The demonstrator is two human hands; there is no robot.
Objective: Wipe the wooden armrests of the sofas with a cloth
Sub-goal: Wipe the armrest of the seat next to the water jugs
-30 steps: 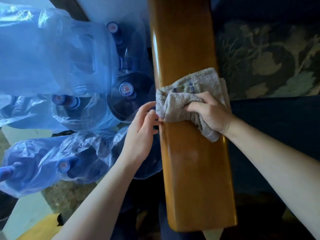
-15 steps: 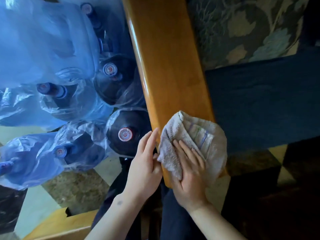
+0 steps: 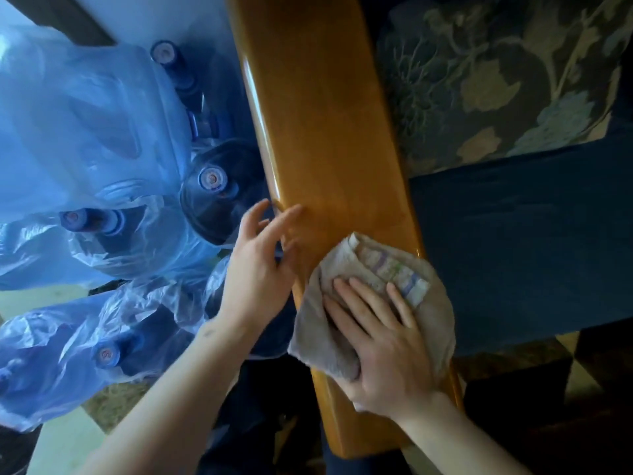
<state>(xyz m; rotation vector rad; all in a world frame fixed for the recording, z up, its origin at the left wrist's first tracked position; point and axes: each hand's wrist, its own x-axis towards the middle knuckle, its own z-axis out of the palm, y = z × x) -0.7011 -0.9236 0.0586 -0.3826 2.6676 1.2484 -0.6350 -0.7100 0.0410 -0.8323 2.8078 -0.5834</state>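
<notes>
A glossy wooden armrest (image 3: 325,138) runs from the top of the view down to my body. A beige towel cloth (image 3: 383,269) with a striped band lies bunched across its near part. My right hand (image 3: 383,341) presses flat on the cloth, fingers spread and pointing away from me. My left hand (image 3: 257,269) hovers at the armrest's left edge just beside the cloth, fingers apart and blurred, holding nothing.
Several blue water jugs wrapped in plastic (image 3: 102,234) crowd the floor left of the armrest. To the right sit a dark blue sofa seat (image 3: 520,241) and a floral cushion (image 3: 496,73). Tiled floor (image 3: 61,440) shows at the lower left.
The cloth and my right hand slid from the armrest's middle to its near end, then back up a little. My left hand lifted off the cloth's edge and opened.
</notes>
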